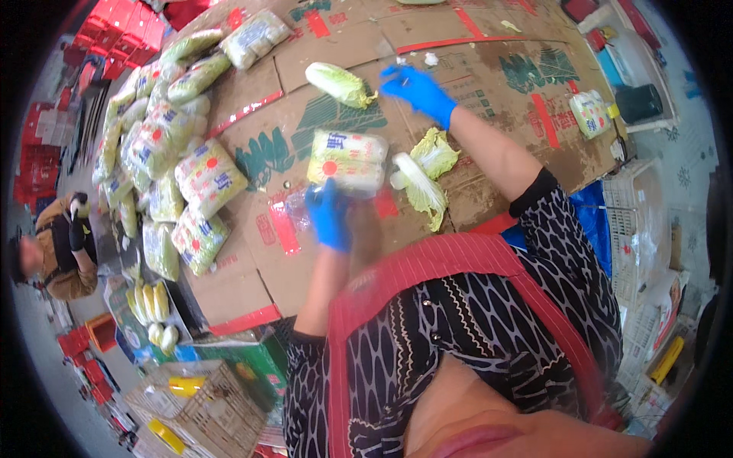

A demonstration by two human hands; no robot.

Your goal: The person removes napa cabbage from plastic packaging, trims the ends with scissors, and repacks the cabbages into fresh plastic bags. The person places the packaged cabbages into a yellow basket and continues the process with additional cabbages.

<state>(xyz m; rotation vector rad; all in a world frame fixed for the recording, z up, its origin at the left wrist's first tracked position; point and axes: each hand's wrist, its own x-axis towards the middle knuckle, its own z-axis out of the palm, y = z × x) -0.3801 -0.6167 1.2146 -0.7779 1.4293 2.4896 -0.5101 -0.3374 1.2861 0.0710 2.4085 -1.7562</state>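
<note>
A clear printed bag of Chinese cabbage point(348, 161) lies in front of me on the flattened cardboard. My left hand point(328, 217), in a blue glove, grips the loose plastic at its near end. Further out, my right hand point(417, 94), also gloved in blue, is raised with bent, parted fingers and no object visible in it. Just left of those fingers rests a bare Chinese cabbage point(339, 85). Between the bag and my right forearm are loose cabbage leaves point(426, 189), one with a thick white rib.
Bagged cabbages point(157, 137) are heaped along the table's left side. Another bag point(590, 114) lies at the right edge. Plastic crates stand at lower left point(212, 412) and right point(624, 223). A person point(63, 246) stands beyond the left edge.
</note>
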